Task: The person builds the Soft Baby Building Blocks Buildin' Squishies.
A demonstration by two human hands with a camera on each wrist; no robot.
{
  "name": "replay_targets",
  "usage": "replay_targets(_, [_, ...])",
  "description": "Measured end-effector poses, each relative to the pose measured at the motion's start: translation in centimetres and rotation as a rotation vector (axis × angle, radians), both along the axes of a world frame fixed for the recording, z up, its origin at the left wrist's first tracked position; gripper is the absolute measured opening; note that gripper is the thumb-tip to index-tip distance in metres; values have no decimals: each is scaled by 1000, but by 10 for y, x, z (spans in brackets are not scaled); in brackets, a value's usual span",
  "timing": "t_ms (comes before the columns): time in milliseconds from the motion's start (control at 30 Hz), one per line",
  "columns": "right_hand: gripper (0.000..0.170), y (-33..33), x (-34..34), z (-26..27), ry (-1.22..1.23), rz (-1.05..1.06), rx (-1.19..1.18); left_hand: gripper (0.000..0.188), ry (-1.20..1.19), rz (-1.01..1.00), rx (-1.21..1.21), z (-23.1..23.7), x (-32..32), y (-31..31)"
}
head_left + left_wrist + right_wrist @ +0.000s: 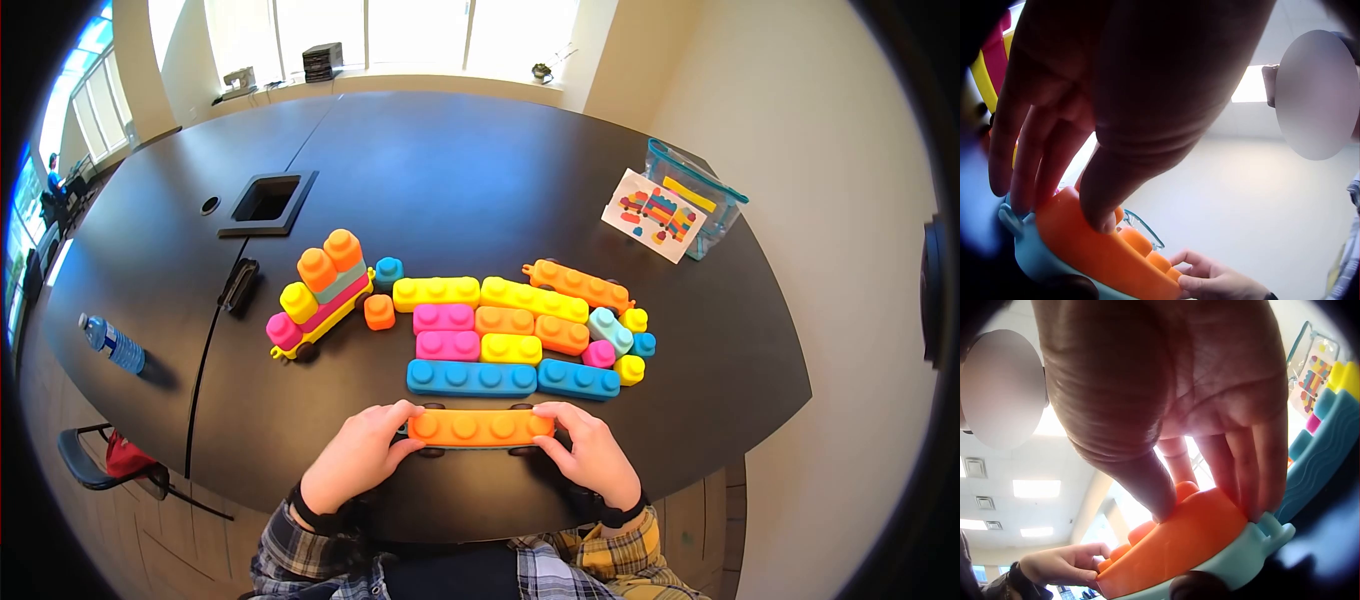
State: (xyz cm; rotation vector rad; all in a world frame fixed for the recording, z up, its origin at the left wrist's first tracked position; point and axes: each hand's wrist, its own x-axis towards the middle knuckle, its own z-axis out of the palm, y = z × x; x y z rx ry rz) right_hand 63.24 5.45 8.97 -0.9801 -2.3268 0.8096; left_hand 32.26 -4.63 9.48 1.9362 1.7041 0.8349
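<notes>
A long orange building block (480,428) sits on a light-blue wheeled base (1235,565) with dark wheels, near the table's front edge. My left hand (365,450) pinches the block's left end between thumb and fingers. At the opposite end, my right hand (595,455) grips the block the same way. In the left wrist view the left thumb lies along the block's side by its studs. Just beyond the hands are two long blue blocks (470,378). Most of the light-blue base is hidden under the orange block in the head view.
Behind the blue blocks lie pink, yellow and orange blocks (510,320). A built yellow wagon (325,310) carries stacked blocks at left; an orange wheeled base (578,284) is at the back. Farther off are a picture card (655,215), a clear bag (715,225) and a water bottle (112,343).
</notes>
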Motion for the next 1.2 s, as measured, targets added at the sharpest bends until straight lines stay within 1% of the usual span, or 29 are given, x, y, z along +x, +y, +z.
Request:
replay_targets(67, [35, 0, 0, 0, -1, 7, 2, 28, 6, -85, -33, 8, -11, 8])
replay_targets(100, [35, 0, -1, 1, -8, 2, -13, 21, -19, -98, -11, 11, -17, 14])
replay_targets(167, [34, -1, -2, 2, -14, -3, -28, 17, 95, -8, 70, 14, -29, 34])
replay_targets(233, [34, 0, -2, 2, -15, -3, -50, 15, 133, 60, 231, 11, -39, 61])
replay_targets(300, [34, 1, -1, -1, -8, 4, -46, 18, 138, 84, 218, 2, -47, 94])
replay_targets(367, [34, 1, -2, -2, 0, 7, -40, 17, 376, 99, 347, -19, -57, 131])
replay_targets(400, [34, 1, -2, -1, -3, 1, -49, 17, 376, 99, 348, -28, -63, 149])
replay_targets(467, [34, -1, -2, 1, -8, -6, -59, 13, 659, 143, 473, -38, -69, 177])
replay_targets(500, [34, -1, -3, 2, -5, 1, -42, 13, 657, 144, 473, -40, -70, 185])
replay_targets(567, [34, -1, -3, 3, -3, 11, -22, 7, 893, 231, 234, -41, -68, 198])
replay_targets(600, [34, -1, -3, 2, -7, 7, -29, 5, 912, 241, 206, -43, -69, 203])
replay_targets(733, [34, -1, -3, -1, 1, 10, -2, 3, 853, 289, 144, -49, -71, 214])
replay_targets(800, [33, 0, -3, -1, 5, 12, 1, 4, 910, 270, 225, -44, -71, 210])
replay_targets(833, [32, 0, -4, -1, 7, 18, 6, 4, 911, 269, 222, -39, -69, 208])
replay_targets(900, [33, 0, -3, -1, 7, 15, -9, 5, 866, 277, 362, -23, -64, 200])
replay_targets(933, [35, 0, -2, -1, 5, 12, -21, 5, 866, 279, 360, -14, -63, 193])
replay_targets(1000, [35, 0, -2, -1, 7, 12, -18, 8, 704, 246, 450, 10, -61, 177])
replay_targets(1033, [35, 0, -2, -1, 8, 11, -15, 8, 704, 245, 450, 24, -57, 166])
replay_targets(1100, [35, 1, -3, 0, 7, 12, -12, 20, 341, 166, 536, 48, -46, 137])
replay_targets(1133, [35, 0, -3, 1, 7, 13, -10, 28, 254, 128, 520, 53, -42, 123])
replay_targets(1167, [35, 0, -4, 0, 8, 13, -9, 28, 188, 82, 430, 65, -33, 104])
replay_targets(1200, [35, 0, -3, -1, 7, 9, -11, 29, 175, 24, 415, 66, -30, 90])
